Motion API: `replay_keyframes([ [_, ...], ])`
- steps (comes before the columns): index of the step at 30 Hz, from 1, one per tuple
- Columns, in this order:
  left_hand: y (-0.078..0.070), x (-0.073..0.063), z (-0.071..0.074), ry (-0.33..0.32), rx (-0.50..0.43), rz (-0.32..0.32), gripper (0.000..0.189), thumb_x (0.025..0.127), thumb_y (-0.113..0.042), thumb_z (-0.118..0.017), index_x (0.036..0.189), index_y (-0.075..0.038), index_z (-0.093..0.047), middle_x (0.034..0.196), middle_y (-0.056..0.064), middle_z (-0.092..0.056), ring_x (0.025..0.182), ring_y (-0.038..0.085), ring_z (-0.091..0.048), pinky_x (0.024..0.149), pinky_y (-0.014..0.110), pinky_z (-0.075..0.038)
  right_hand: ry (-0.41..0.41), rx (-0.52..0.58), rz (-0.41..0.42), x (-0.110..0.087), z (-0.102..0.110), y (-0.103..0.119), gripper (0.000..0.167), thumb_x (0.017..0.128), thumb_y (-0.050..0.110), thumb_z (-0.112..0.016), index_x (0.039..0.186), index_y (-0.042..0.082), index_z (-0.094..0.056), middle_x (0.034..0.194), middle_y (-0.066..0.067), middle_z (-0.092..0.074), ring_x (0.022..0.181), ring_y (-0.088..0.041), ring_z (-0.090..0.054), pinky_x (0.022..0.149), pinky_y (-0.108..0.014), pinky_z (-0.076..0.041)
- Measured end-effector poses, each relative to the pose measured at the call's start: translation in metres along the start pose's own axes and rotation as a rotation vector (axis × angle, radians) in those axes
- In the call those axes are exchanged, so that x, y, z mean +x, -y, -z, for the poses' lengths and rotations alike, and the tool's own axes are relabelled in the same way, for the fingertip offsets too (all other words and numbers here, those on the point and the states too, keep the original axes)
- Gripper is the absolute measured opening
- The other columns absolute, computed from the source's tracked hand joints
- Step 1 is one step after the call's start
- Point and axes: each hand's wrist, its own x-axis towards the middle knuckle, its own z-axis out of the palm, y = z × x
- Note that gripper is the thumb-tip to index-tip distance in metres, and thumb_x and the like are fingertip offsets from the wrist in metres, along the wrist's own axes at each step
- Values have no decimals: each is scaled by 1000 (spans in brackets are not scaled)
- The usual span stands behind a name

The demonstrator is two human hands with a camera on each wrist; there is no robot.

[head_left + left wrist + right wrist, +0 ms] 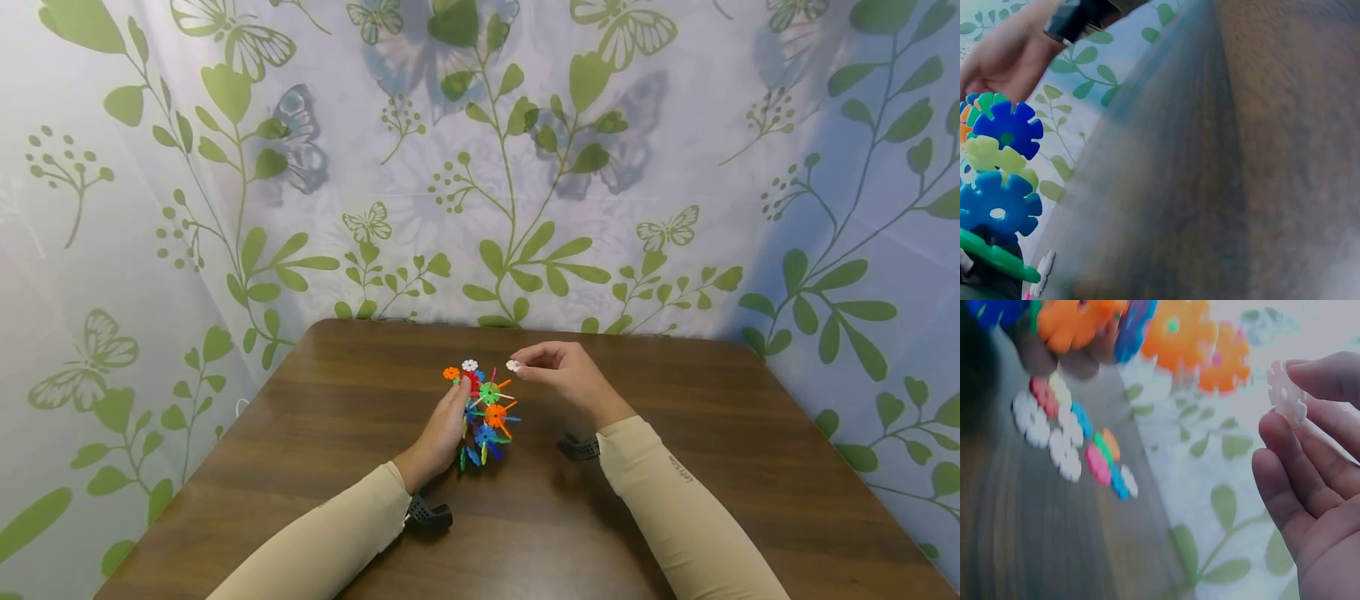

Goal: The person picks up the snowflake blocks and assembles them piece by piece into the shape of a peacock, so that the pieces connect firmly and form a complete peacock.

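White plastic, likely light and stiff, the disc [512,365] seemed best held by its rim, where the right hand's grip [572,375] pinched it toward the far edge of the surface [360,367]; the left hand's grip [437,429] clasped the spiky cluster [495,415] nearby.

Smooth plastic discs [1021,125], wooden tabletop [360,392]

Cannot see most fingers of the left hand [438,429] in the head view, nor the whole disc cluster [1004,197] past the left wrist view's edge; in the right wrist view, find loose discs [1065,456] blurred.
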Motion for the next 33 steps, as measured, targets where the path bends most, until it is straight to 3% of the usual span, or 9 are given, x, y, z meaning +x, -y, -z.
replay_keyframes([
  [7, -1, -3, 1, 36, 21, -5, 74, 116, -49, -29, 160, 10, -27, 165, 24, -30, 153, 39, -25, 124, 56, -13, 102, 47, 63, -2, -18, 26, 20, 97, 6, -77, 117, 0, -77, 110, -23, -74, 95, -42, -72, 89, -54, -58],
  [14, -2, -7, 0, 21, 143, -43, 74, 115, -48, -34, 158, 13, -30, 164, 26, -32, 153, 40, -26, 123, 56, -16, 93, -191, 68, -3, -27, 29, 20, 97, 12, -80, 116, 6, -79, 106, -6, -77, 92, -24, -74, 83, -38, -61],
  [20, -2, -7, -3, -8, 240, -88, 76, 114, -50, -38, 156, 14, -34, 163, 27, -35, 152, 42, -28, 122, 58, -19, 96, -284, 80, -3, -29, 33, 21, 95, 14, -82, 115, 6, -79, 104, -2, -77, 89, -21, -73, 82, -41, -61],
  [27, -3, -8, -2, 85, 213, -171, 62, 116, -43, -34, 153, 5, -46, 147, 19, -56, 134, 36, -55, 114, 54, -39, 94, -284, 75, -4, -26, 34, 22, 93, 10, -83, 113, 2, -78, 105, -8, -76, 88, -27, -72, 82, -51, -59],
  [33, -4, -8, -2, 120, 220, -237, 50, 117, -37, -34, 143, -1, -56, 131, 11, -65, 117, 28, -65, 105, 42, -50, 127, -275, 70, -3, -24, 34, 23, 93, 12, -84, 112, 2, -78, 104, -5, -76, 88, -26, -73, 82, -51, -60],
])
